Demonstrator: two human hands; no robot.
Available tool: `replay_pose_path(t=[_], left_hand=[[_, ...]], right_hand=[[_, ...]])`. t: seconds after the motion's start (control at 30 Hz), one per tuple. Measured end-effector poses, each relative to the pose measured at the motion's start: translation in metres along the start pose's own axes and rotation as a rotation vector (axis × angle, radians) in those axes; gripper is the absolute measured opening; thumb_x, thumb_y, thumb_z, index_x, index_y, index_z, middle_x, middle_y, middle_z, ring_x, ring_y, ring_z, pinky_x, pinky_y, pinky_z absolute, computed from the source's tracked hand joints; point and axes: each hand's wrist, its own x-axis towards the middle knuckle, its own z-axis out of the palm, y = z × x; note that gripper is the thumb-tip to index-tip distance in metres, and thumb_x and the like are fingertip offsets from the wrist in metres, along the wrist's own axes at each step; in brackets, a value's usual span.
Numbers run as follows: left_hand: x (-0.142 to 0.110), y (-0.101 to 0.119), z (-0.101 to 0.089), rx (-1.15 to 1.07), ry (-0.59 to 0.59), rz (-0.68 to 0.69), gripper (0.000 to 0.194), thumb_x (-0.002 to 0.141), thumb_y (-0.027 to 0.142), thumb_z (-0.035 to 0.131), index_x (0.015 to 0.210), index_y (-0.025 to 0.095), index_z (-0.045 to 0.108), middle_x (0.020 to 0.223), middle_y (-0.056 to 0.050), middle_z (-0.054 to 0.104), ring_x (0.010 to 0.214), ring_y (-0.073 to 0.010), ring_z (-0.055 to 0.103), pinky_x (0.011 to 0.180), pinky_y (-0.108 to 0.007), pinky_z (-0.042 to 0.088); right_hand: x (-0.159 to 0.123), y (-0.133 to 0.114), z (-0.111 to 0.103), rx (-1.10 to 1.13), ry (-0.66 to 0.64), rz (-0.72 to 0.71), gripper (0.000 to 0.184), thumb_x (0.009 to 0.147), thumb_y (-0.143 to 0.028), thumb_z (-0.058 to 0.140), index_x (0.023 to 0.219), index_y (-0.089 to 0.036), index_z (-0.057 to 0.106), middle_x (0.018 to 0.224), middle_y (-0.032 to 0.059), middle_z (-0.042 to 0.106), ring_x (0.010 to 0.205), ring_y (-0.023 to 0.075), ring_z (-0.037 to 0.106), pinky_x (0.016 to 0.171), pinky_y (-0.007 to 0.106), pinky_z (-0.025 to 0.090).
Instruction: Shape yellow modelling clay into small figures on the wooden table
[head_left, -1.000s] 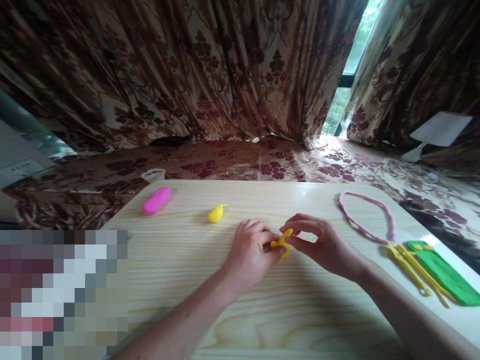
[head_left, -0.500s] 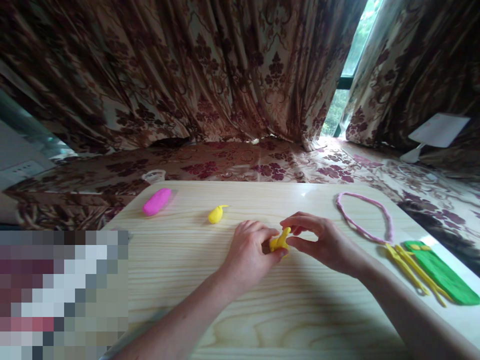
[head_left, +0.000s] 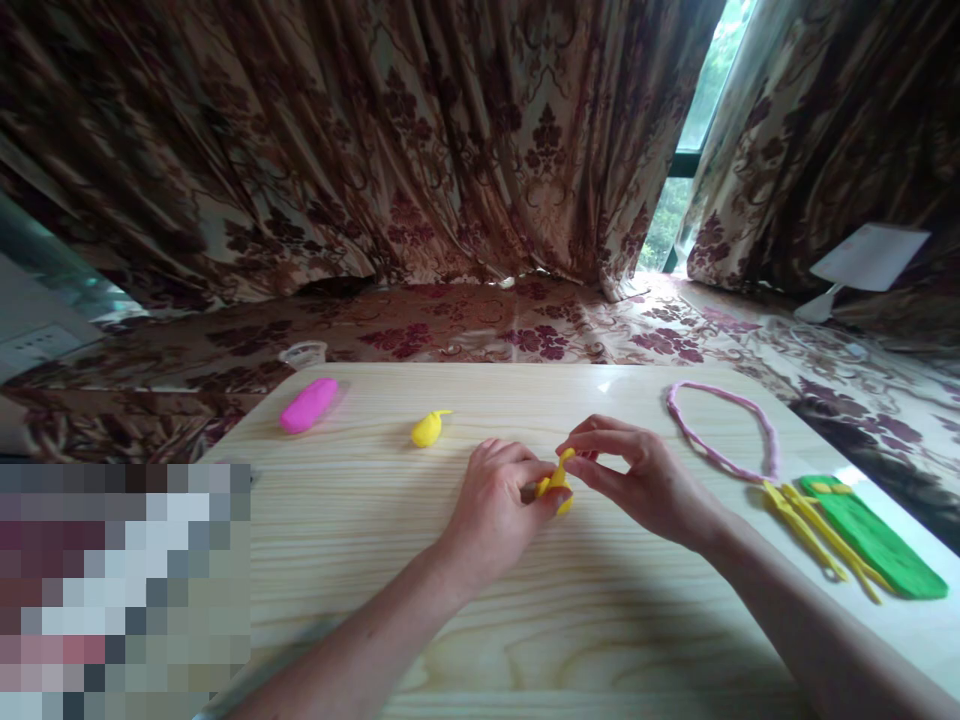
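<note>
My left hand (head_left: 504,503) rests low over the table and grips a small yellow clay figure (head_left: 556,487) between thumb and fingers. A thin piece of the figure sticks upward. My right hand (head_left: 637,468) pinches the tip of that upright piece with thumb and index finger. Part of the figure is hidden behind my left fingers. A yellow clay lump (head_left: 427,430) with a thin pointed tail lies on the table, beyond my left hand.
On the wooden table (head_left: 420,620), a pink clay block (head_left: 309,405) lies far left. At right are a pale pink clay loop (head_left: 721,390), yellow modelling tools (head_left: 814,535) and a green clay slab (head_left: 877,540). A white lamp (head_left: 870,257) stands behind.
My right thumb and index finger have closed on the upright tip of the yellow clay figure; before, they were apart around it. The view has shifted slightly.
</note>
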Motion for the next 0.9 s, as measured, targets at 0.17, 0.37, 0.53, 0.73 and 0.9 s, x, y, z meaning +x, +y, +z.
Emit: replay_pose_path(t=[0.17,0.37,0.53,0.73,0.9], left_hand=[[-0.002,0.001,-0.002,-0.019,-0.011,-0.007,0.014,0.073,0.034,0.068,0.084,0.025,0.07,0.082,-0.003,0.064,0.087,-0.0221,0.056,0.085,-0.039,0.039],[0.005,0.007,-0.035,-0.424,0.008,-0.18,0.034,0.085,0.042,0.05,0.113,0.027,0.062,0.125,-0.003,0.058,0.12,-0.0208,0.046,0.105,-0.036,0.029],[0.02,0.01,-0.037,-1.043,0.076,-0.479,0.045,0.087,0.051,0.04,0.105,0.019,0.067,0.124,-0.008,0.061,0.125,-0.0227,0.044,0.108,-0.037,0.026],[0.044,0.021,-0.022,-1.186,0.126,-0.512,0.064,0.084,0.065,0.026,0.124,0.022,0.052,0.145,-0.006,0.038,0.135,-0.0195,0.029,0.11,-0.038,0.022],[0.07,0.029,-0.012,-1.242,0.143,-0.538,0.077,0.079,0.072,0.017,0.128,0.02,0.045,0.149,-0.01,0.028,0.138,-0.0228,0.019,0.11,-0.045,0.019]], right_hand=[[-0.001,-0.002,-0.003,0.048,-0.014,0.03,0.019,0.087,-0.028,0.055,0.1,-0.021,0.068,0.093,0.0047,0.063,0.084,0.0165,0.061,0.074,0.028,0.048],[0.001,0.009,-0.006,0.38,0.12,0.204,0.038,0.094,-0.042,0.037,0.119,-0.021,0.058,0.11,0.007,0.064,0.107,0.0199,0.057,0.098,0.037,0.041],[0.005,0.013,-0.001,0.556,0.184,0.212,0.04,0.092,-0.044,0.041,0.11,-0.016,0.063,0.107,0.0102,0.067,0.103,0.0213,0.061,0.094,0.039,0.045],[0.026,0.019,-0.001,0.518,0.383,0.206,0.049,0.092,-0.05,0.032,0.124,-0.02,0.053,0.131,0.0096,0.053,0.122,0.0204,0.047,0.106,0.041,0.032],[0.069,0.015,0.012,0.447,0.561,0.169,0.06,0.091,-0.055,0.025,0.141,-0.022,0.029,0.149,0.0047,0.027,0.136,0.0156,0.023,0.113,0.037,0.014]])
